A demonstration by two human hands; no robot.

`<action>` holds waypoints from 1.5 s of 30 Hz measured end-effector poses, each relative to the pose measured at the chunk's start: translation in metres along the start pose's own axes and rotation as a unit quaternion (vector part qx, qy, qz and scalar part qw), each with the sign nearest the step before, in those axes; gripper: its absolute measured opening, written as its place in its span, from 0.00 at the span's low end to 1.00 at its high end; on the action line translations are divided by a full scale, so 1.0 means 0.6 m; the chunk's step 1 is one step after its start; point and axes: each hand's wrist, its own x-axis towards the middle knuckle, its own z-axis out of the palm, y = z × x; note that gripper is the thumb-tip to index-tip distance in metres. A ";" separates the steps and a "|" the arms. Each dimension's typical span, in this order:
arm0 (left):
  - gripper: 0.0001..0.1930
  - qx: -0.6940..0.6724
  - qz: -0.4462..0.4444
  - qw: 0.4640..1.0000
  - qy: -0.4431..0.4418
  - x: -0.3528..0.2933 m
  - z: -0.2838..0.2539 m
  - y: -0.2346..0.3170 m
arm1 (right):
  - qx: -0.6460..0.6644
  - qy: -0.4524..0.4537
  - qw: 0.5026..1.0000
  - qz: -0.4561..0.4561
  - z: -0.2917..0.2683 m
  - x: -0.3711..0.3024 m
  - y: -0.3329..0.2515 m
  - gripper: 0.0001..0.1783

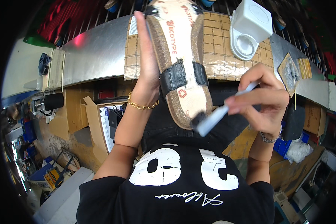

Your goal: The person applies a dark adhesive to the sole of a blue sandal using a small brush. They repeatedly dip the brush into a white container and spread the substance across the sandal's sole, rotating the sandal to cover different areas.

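An unfinished sandal (168, 44) is held bottom side up, its pale lining printed in red between brown cork edges. Black straps (174, 76) are folded onto this underside. My left hand (147, 56) is closed round the sandal's left side; most of its fingers are hidden behind. In my right hand (265, 99) is a pale blue-white brush (214, 119), pinched between thumb and fingers. Its dark, blurred bristles touch the near rounded end of the sandal, at the right edge.
A white plastic pot (246, 43) with a round cup stands on taped cardboard (220, 48) over the metal bench (95, 56). A dark-smeared card (288, 72) with a thin stick lies at right. An open carton (97, 128) stands below left. Racks with shoes run behind the bench.
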 end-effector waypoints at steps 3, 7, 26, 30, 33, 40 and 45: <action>0.48 -0.045 -0.006 0.993 -0.106 0.000 0.005 -0.003 | 0.069 -0.047 0.996 -0.031 -0.008 -0.004 -0.001 0.12; 0.47 -0.085 -0.038 0.980 -0.176 0.010 0.014 -0.013 | 0.070 -0.060 0.996 -0.014 -0.004 -0.006 0.019 0.12; 0.45 -0.095 -0.110 0.972 -0.185 0.018 0.024 -0.026 | 0.070 -0.073 0.995 0.008 -0.005 0.005 0.028 0.11; 0.44 -0.023 -0.136 0.984 -0.112 0.004 0.034 -0.015 | 0.149 -0.136 0.979 0.028 -0.025 0.004 0.032 0.12; 0.46 -0.021 -0.152 0.985 -0.075 -0.004 0.031 0.006 | 0.100 0.000 0.994 0.037 -0.016 0.024 0.038 0.10; 0.49 0.042 -0.150 0.986 -0.066 -0.013 -0.010 0.039 | -0.262 0.208 0.941 -0.043 0.058 0.101 0.090 0.13; 0.37 -0.175 -0.153 0.973 -0.001 -0.003 -0.173 0.077 | -0.050 0.119 0.991 0.039 0.065 0.081 0.055 0.10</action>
